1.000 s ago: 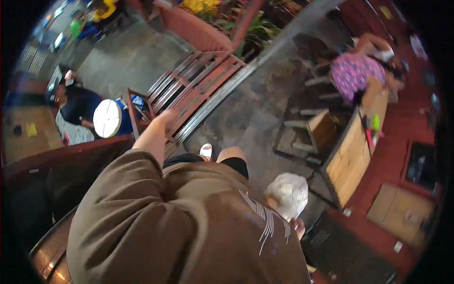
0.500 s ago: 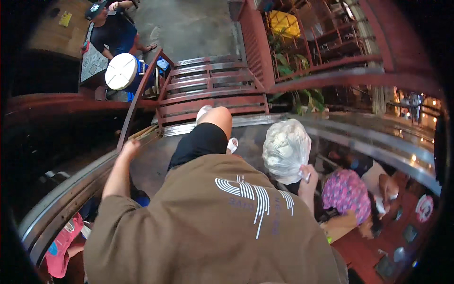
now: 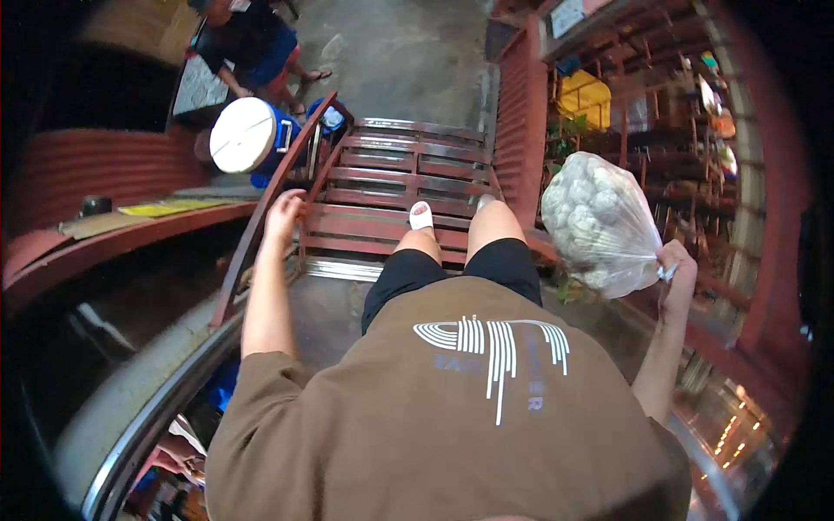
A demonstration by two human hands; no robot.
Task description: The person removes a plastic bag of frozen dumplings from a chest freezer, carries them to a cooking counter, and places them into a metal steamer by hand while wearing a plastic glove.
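Observation:
My right hand is closed round the gathered neck of a clear plastic bag. Pale, rounded lumps fill the bag; what they are I cannot make out. It hangs out to the right of my legs. On the other side, my left hand is beside the dark red handrail, fingers loosely bent and apart, with nothing visible in them. Whether it touches the rail is unclear. Below me are red wooden steps, one of my white sandals standing on them.
A blue drum cooler with a white lid stands left of the stairs. Beyond it is another person in dark clothes, near a patterned table. Grey floor lies at the stair foot. Red slatted railing borders the right side.
I have moved forward onto the stairs. The bag has swung out to the right with my right hand, and my left hand has come farther forward along the handrail.

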